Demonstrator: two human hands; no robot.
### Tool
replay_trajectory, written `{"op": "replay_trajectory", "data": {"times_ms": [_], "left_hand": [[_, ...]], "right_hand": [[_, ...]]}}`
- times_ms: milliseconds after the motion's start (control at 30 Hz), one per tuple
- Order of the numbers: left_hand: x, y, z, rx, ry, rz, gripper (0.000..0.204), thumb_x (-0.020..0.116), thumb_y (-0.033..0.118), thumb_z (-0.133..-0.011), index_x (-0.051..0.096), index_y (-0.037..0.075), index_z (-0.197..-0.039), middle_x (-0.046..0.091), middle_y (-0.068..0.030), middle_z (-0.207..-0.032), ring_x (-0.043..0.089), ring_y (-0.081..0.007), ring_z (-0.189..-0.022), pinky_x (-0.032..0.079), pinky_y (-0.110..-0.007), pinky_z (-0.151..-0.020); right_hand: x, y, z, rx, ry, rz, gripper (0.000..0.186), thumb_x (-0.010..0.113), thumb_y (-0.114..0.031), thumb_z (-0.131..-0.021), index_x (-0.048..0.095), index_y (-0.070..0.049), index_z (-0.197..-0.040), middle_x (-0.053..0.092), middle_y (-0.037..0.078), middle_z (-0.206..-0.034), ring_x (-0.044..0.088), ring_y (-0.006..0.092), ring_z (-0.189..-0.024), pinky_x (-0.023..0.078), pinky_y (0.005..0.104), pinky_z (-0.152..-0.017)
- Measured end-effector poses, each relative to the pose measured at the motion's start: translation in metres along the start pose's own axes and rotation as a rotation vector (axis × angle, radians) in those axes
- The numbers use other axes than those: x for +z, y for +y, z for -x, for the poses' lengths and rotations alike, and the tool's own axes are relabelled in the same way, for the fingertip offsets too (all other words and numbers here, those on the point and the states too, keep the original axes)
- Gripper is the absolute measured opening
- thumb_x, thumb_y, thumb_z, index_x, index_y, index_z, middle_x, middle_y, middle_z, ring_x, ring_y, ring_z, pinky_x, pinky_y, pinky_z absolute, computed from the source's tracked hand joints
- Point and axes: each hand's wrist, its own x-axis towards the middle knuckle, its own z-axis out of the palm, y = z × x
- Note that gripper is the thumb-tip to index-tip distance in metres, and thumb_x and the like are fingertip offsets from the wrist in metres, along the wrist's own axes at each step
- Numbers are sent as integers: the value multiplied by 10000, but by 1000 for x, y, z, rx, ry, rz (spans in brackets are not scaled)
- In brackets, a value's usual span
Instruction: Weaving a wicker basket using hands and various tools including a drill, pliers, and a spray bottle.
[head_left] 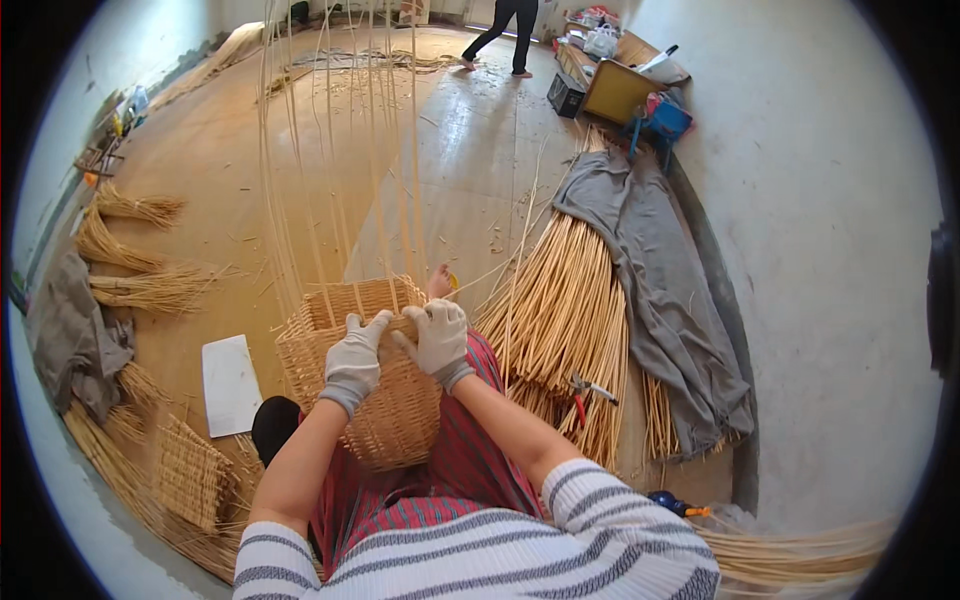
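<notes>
A partly woven wicker basket [395,425] rests on my lap, tilted between my knees. Tall pale upright stakes [330,150] rise from its edge. My left hand [355,360], in a white glove with a grey cuff, grips the near rim with its fingers over the edge. Close beside it, my right hand [440,340], gloved alike, is closed at the rim's right corner. From about there a thin wicker strand [485,277] runs out to the right. The fingertips of both hands are partly hidden, so the exact hold on the strand is unclear.
To my right lies a big bundle of wicker rods [560,300] under a grey cloth [660,270], with red-handled pliers [580,400] on it. A white sheet [230,385] and a woven piece [190,475] lie left. A person [505,30] stands at the far end.
</notes>
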Motion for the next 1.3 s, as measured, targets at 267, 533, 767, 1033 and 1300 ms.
{"op": "replay_trajectory", "data": {"times_ms": [267, 533, 767, 1033, 1300], "left_hand": [[35, 10, 88, 89, 262, 857, 586, 700, 255, -916, 470, 86, -1428, 475, -162, -1410, 673, -217, -950, 559, -303, -727], [69, 42, 125, 420, 66, 830, 697, 692, 315, -920, 388, 39, -1483, 525, -132, -1336, 570, -202, -1136, 485, -333, -962], [50, 55, 87, 325, 163, 649, 391, 719, 213, -895, 614, 40, -1229, 638, -160, -1161, 597, -303, -1117, 463, -379, -997], [11, 39, 19, 90, 428, 503, 372, 656, 104, -929, 608, 85, -1297, 597, -102, -1172, 605, -190, -918, 501, -282, -689], [55, 85, 20, 303, 96, 689, 155, 647, 92, -940, 698, 28, -1071, 705, -118, -964, 685, -233, -918, 537, -342, -821]], "right_hand": [[-79, -30, 40, 118, -16, -156, 464, 695, -224, -876, 587, -100, -1310, 570, 135, -1221, 538, 349, -1162, 406, 465, -1052], [-125, -56, 127, 352, -826, -890, 310, 716, -222, -864, 666, -60, -1124, 676, 131, -1043, 649, 305, -1007, 518, 396, -902], [-108, 82, 128, 837, -345, -1064, 308, 692, -138, -887, 660, -61, -1184, 664, 163, -1175, 644, 251, -1069, 540, 327, -903], [-125, 272, 225, 1142, -1023, 621, 1310, 871, -558, -604, 114, -144, -1590, 325, 163, -1575, 300, 343, -1455, 246, 490, -1185], [-109, 313, 262, 1169, -949, 562, 851, 818, -466, -670, 529, -79, -1371, 518, 185, -1420, 510, 322, -1295, 431, 375, -1067]]}}
